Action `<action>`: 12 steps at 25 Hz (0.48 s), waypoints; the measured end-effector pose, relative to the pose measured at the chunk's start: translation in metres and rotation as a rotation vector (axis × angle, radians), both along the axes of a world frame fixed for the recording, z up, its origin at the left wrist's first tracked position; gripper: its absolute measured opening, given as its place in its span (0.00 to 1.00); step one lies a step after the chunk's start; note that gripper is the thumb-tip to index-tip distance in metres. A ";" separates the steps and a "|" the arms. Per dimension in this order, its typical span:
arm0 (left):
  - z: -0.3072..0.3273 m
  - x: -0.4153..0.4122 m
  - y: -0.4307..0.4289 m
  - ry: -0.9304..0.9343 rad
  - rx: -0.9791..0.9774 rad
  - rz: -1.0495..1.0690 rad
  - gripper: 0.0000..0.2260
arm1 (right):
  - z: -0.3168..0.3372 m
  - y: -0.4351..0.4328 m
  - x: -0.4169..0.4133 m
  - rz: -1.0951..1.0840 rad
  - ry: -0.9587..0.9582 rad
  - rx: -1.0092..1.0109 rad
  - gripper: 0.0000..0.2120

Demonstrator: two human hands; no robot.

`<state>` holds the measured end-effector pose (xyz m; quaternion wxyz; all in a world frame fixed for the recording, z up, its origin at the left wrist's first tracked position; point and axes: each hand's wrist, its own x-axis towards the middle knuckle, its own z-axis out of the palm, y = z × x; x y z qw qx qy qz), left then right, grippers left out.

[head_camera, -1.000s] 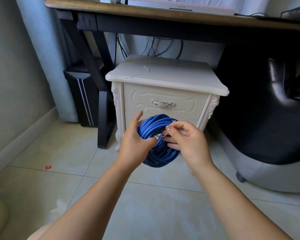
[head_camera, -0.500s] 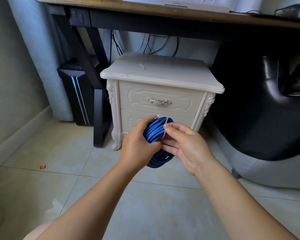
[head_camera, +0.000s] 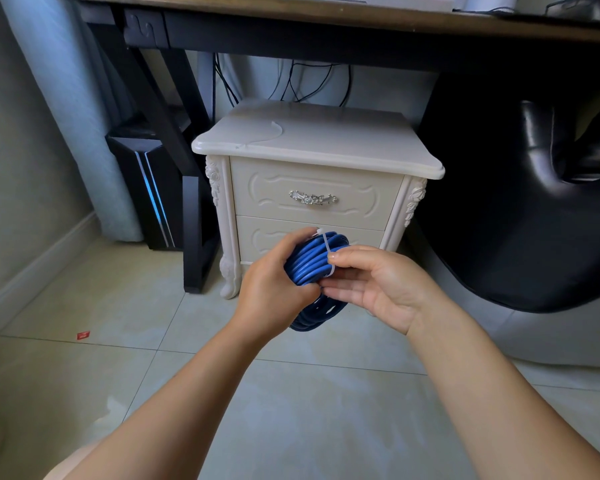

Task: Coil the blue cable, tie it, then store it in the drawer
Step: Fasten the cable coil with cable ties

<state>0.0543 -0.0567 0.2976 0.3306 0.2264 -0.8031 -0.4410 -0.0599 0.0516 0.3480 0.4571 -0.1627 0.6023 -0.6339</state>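
Above the tiled floor (head_camera: 309, 410), my left hand (head_camera: 274, 289) curls its fingers round the coiled blue cable (head_camera: 309, 268), squeezing the loops together so they cannot spring apart. My right hand (head_camera: 371, 285), just beside it, pinches a white cable tie (head_camera: 327, 251) between thumb and forefinger where the strap crosses the bundle. Its other fingers lie straighter under the coil. The tie runs over the top of the turns. I judge the tying to be under way, since I cannot tell whether the strap is locked.

The coil hangs in front of the lower drawer (head_camera: 260, 233) of a cream bedside cabinet (head_camera: 343, 140). Both drawers are closed, the top drawer (head_camera: 361, 199) showing its silver handle (head_camera: 313, 198), so storing has not begun. A second white tie (head_camera: 271, 133) lies on the cabinet top, presumably a spare. Behind stand a computer tower (head_camera: 142, 188), a dark desk (head_camera: 326, 19) and a black leather seat (head_camera: 534, 202).
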 end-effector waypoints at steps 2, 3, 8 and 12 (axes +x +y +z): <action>0.000 0.000 0.000 0.002 -0.005 -0.003 0.35 | 0.000 0.000 -0.001 0.004 0.002 -0.001 0.07; 0.000 0.000 -0.001 0.002 -0.005 -0.003 0.35 | 0.000 0.000 -0.001 0.006 0.003 -0.001 0.07; 0.001 0.001 -0.001 -0.001 -0.025 -0.014 0.35 | 0.000 0.000 0.000 0.000 0.002 -0.001 0.07; 0.001 0.002 -0.002 -0.015 -0.050 -0.011 0.33 | 0.000 0.000 0.001 -0.005 -0.005 -0.003 0.08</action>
